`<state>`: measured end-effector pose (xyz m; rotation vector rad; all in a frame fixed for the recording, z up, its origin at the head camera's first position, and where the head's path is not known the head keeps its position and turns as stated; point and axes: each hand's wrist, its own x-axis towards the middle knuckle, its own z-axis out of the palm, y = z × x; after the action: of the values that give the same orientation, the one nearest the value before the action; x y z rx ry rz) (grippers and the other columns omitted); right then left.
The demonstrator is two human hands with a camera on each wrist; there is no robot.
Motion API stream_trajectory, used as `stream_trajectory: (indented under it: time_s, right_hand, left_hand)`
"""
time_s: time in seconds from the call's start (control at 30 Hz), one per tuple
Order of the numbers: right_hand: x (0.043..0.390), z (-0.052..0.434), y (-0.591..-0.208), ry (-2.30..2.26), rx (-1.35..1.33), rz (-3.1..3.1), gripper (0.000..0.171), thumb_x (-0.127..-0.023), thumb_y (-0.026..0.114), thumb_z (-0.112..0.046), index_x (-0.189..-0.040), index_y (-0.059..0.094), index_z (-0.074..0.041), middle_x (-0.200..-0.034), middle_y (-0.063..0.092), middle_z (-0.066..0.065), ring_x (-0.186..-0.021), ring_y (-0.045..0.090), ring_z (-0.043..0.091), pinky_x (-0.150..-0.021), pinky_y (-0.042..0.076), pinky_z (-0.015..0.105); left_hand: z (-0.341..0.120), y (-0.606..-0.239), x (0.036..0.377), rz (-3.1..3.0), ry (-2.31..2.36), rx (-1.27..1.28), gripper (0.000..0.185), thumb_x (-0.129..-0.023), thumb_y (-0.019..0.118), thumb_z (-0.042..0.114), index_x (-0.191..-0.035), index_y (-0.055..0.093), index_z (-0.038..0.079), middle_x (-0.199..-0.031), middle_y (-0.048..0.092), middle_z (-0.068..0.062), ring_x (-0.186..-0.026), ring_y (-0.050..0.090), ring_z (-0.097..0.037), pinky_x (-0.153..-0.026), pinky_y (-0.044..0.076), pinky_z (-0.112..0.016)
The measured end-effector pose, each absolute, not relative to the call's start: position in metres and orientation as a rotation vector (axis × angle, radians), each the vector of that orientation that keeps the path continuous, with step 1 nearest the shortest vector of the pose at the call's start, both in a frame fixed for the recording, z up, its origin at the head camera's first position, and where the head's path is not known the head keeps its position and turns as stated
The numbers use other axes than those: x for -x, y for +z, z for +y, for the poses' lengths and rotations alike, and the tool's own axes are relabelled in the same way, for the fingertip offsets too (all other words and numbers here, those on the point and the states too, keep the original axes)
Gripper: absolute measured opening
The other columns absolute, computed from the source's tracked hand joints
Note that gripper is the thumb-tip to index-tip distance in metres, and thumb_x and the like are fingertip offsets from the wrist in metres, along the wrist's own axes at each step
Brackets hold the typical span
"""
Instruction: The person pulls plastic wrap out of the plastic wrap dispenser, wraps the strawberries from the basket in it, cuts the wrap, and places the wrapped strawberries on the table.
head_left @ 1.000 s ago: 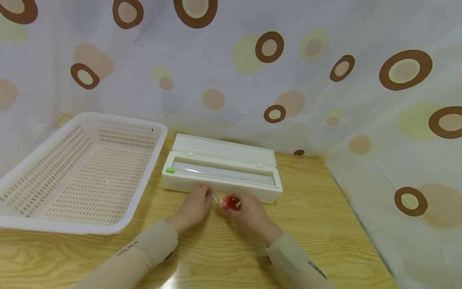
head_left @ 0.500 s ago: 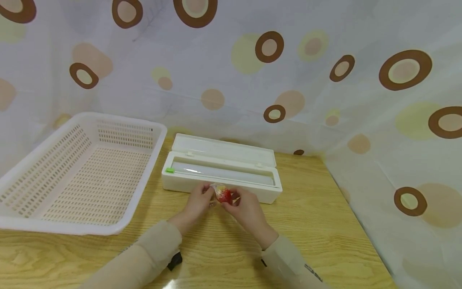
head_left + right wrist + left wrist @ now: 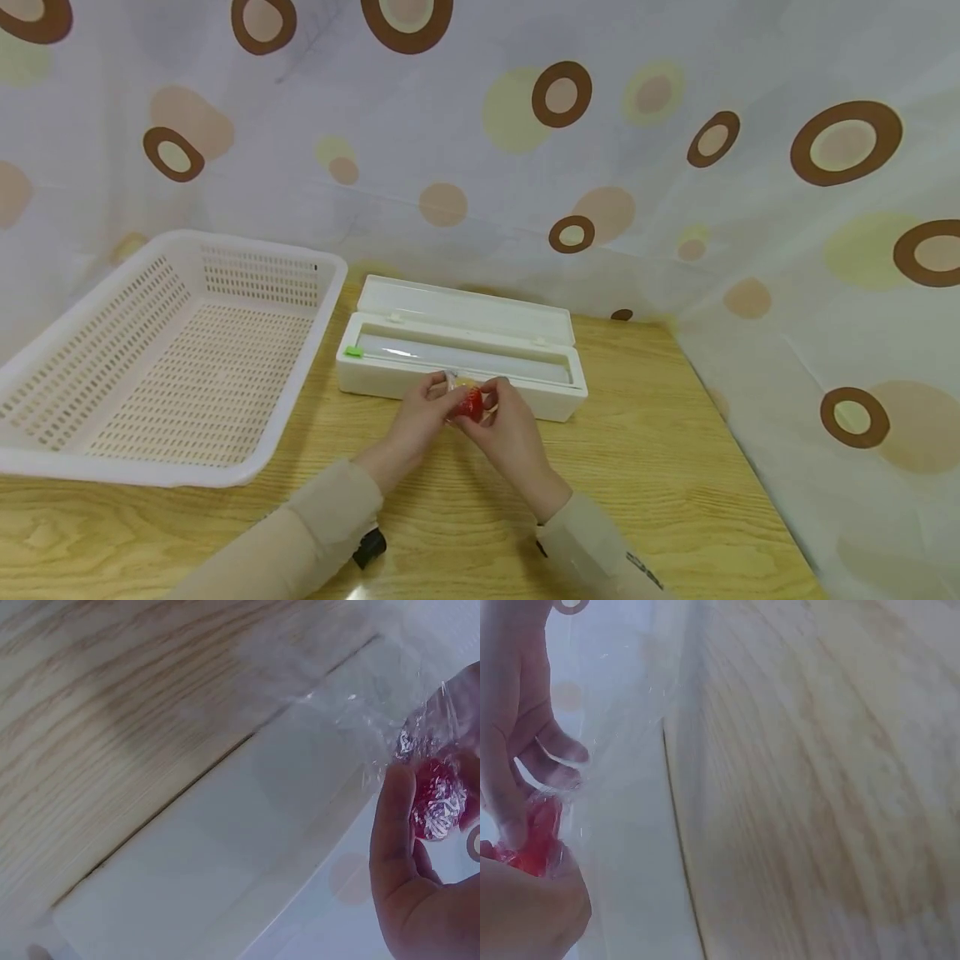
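A small red object wrapped in clear film [image 3: 468, 402] is held up between both hands just in front of the white film dispenser box [image 3: 390, 367]. My left hand [image 3: 422, 414] pinches it from the left, my right hand [image 3: 501, 421] from the right. In the left wrist view the red object [image 3: 534, 836] sits between fingers at the lower left, with film trailing off it. The right wrist view has the wrapped red object [image 3: 437, 796] behind my fingers [image 3: 394, 825], crinkled film [image 3: 390, 727] spreading above it.
The dispenser's lid [image 3: 465, 308] lies open, with a green slider [image 3: 353, 352] at its left end. A white perforated basket [image 3: 112, 417] stands at the left on the wooden table [image 3: 660, 467]. A spotted curtain [image 3: 750, 167] hangs behind and to the right.
Both hands have lifted the wrapped red object off the table and moved it a little toward the dispenser. The film has been drawn tighter around it.
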<state>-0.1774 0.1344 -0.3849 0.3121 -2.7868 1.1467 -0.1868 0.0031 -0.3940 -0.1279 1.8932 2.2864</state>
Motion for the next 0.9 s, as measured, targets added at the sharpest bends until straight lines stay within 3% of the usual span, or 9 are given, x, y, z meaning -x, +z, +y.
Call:
stream_trajectory:
  time_s: [0.1, 0.2, 0.37, 0.53, 0.7, 0.9]
  right_hand:
    - [0.176, 0.138, -0.385, 1.224, -0.306, -2.803, 0.052, -0.077, 0.077, -0.029, -0.114, 0.052, -0.002, -0.088, 0.056, 0.007, -0.065, 0.050, 0.011, -0.056, 0.044, 0.019]
    - [0.176, 0.146, -0.385, 1.269, -0.306, -2.885, 0.049, -0.079, 0.074, -0.028, -0.116, 0.056, -0.001, -0.076, 0.053, 0.003, -0.059, 0.043, 0.010, -0.051, 0.037, 0.019]
    - [0.178, 0.155, -0.390, 1.384, -0.426, -3.063, 0.024, -0.084, 0.069, -0.019, -0.096, 0.066, 0.000, -0.055, 0.041, -0.004, -0.049, 0.034, 0.008, -0.046, 0.028, 0.020]
    - [0.182, 0.158, -0.393, 1.615, -0.437, -3.016, 0.015, -0.086, 0.064, -0.010, -0.091, 0.063, 0.004, -0.064, 0.057, 0.002, -0.055, 0.048, 0.007, -0.050, 0.043, 0.021]
    - [0.186, 0.156, -0.395, 1.918, -0.263, -2.758, 0.016, -0.084, 0.060, 0.001, -0.096, 0.057, 0.011, -0.087, 0.067, 0.013, -0.072, 0.062, 0.008, -0.069, 0.057, 0.033]
    - [0.189, 0.156, -0.395, 2.276, -0.112, -2.472, 0.034, -0.083, 0.053, 0.005, -0.115, 0.049, 0.013, -0.081, 0.064, -0.005, -0.075, 0.062, 0.006, -0.073, 0.055, 0.027]
  left_hand:
    - [0.001, -0.391, 0.188, 1.899, 2.308, 0.105, 0.051, -0.094, 0.052, 0.017, -0.134, 0.033, -0.008, -0.127, 0.053, -0.028, -0.098, 0.061, -0.017, -0.094, 0.048, -0.035]
    - [-0.002, -0.385, 0.191, 1.869, 2.345, 0.098, 0.048, -0.095, 0.050, 0.016, -0.132, 0.033, -0.009, -0.123, 0.055, -0.028, -0.093, 0.061, -0.015, -0.092, 0.049, -0.036]
    - [-0.005, -0.381, 0.193, 1.859, 2.334, 0.104, 0.044, -0.096, 0.047, 0.015, -0.132, 0.035, -0.007, -0.121, 0.056, -0.025, -0.092, 0.059, -0.012, -0.085, 0.050, -0.028]
    - [-0.005, -0.380, 0.192, 1.823, 2.306, 0.086, 0.040, -0.097, 0.043, 0.016, -0.131, 0.041, -0.006, -0.114, 0.058, -0.018, -0.089, 0.056, -0.010, -0.079, 0.046, -0.021]
    - [-0.007, -0.378, 0.190, 1.834, 2.198, -0.028, 0.037, -0.097, 0.043, 0.016, -0.128, 0.047, -0.005, -0.113, 0.059, -0.014, -0.089, 0.055, -0.008, -0.084, 0.047, -0.025]
    - [-0.007, -0.377, 0.188, 1.922, 2.100, -0.093, 0.037, -0.096, 0.047, 0.016, -0.127, 0.050, -0.004, -0.120, 0.058, -0.019, -0.096, 0.058, -0.015, -0.089, 0.049, -0.033]
